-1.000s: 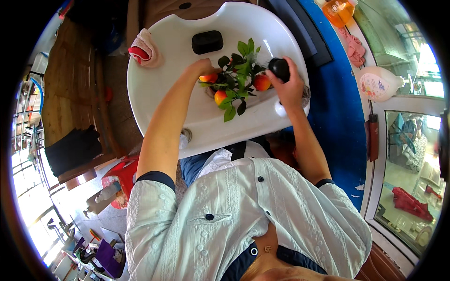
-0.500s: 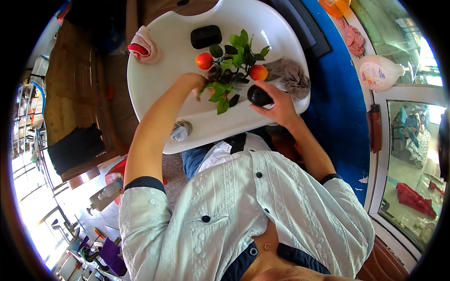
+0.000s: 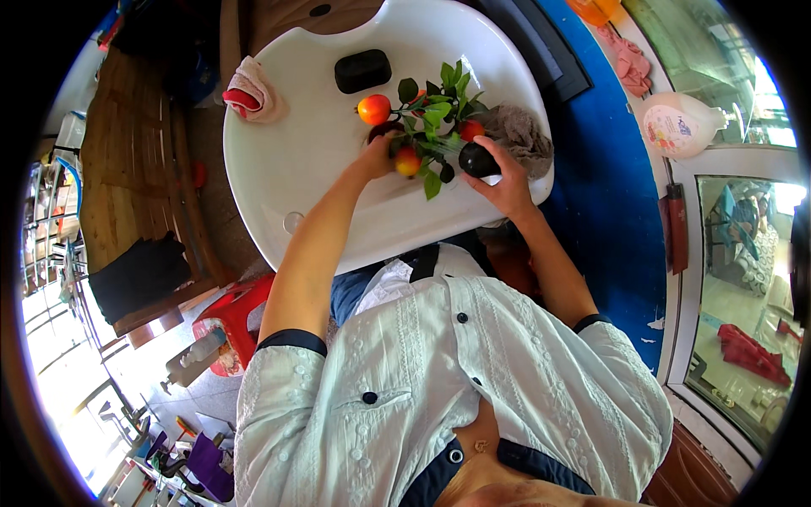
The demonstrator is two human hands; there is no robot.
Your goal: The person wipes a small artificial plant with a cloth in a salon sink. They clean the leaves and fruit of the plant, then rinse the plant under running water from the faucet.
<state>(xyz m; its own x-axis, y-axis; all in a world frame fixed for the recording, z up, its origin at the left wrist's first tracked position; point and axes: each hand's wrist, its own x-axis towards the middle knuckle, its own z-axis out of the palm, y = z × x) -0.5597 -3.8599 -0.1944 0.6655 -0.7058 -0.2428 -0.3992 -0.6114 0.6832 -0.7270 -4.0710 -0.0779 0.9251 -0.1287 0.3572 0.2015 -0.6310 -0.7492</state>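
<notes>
A leafy fruit plant [image 3: 439, 114], with green leaves and several red-orange fruits, lies over the white basin [image 3: 291, 169]. My left hand [image 3: 378, 158] is closed at the plant's left side, where a dark base [image 3: 385, 130] shows beside the fingers. My fingertips are partly hidden by leaves and fruit. To the right of the plant, my right hand [image 3: 508, 182] grips a rounded black shower head [image 3: 479, 160]. Fine streaks of water run from it onto the leaves. Behind it, a grey-brown cloth [image 3: 522, 135] is bunched against the basin's right wall.
A black block-shaped pad [image 3: 362, 71] lies at the back of the basin. A rolled pink towel [image 3: 251, 89] hangs on its left rim. A pump bottle [image 3: 678, 125] and a pink cloth [image 3: 625, 61] are on the right ledge. A red stool [image 3: 232, 325] stands lower left.
The plant has turned, bringing another fruit to the front. My left hand has moved right and closed at its base. My right hand has tilted the shower head slightly right and up.
</notes>
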